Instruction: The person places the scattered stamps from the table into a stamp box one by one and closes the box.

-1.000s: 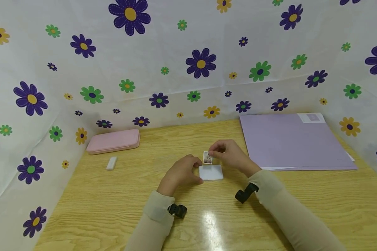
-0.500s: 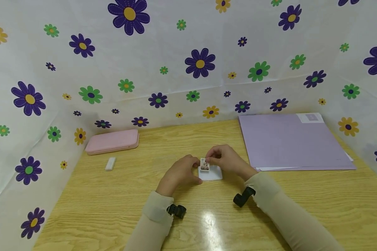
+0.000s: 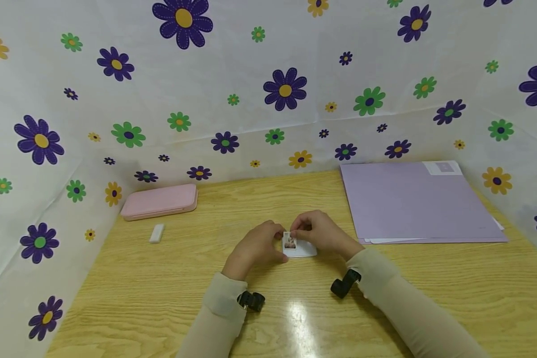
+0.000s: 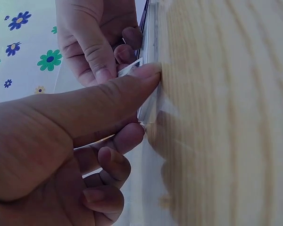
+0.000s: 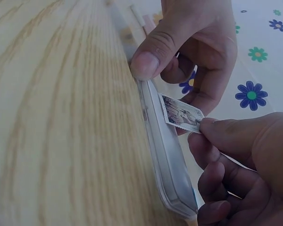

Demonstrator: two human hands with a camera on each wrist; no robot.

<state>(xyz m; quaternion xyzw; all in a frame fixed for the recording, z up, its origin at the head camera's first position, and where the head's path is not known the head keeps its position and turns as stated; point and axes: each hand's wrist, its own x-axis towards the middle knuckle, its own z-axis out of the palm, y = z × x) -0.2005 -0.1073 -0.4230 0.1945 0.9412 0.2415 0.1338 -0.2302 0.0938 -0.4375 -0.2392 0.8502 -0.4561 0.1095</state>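
A postage stamp (image 3: 289, 241) with a picture and perforated edges is pinched at one side between the thumb and forefinger of my right hand (image 3: 323, 232). It is held over the left part of a small flat white case (image 3: 305, 251) that lies on the table. In the right wrist view the stamp (image 5: 181, 114) is tilted, its far edge close to the top of the case (image 5: 166, 155); whether they touch I cannot tell. My left hand (image 3: 256, 246) grips the left end of the case, thumb at the near corner and fingers at the far one.
A pink pencil case (image 3: 161, 201) stands at the back left, with a white eraser (image 3: 157, 233) in front of it. A large purple folder (image 3: 416, 204) with papers lies at the right. Flower-printed cloth (image 3: 232, 59) walls the wooden table (image 3: 161, 298) behind and at the sides.
My right hand has brought the stamp toward me and slightly left, from behind the white case to over its left part. The left hand has stayed at the case.
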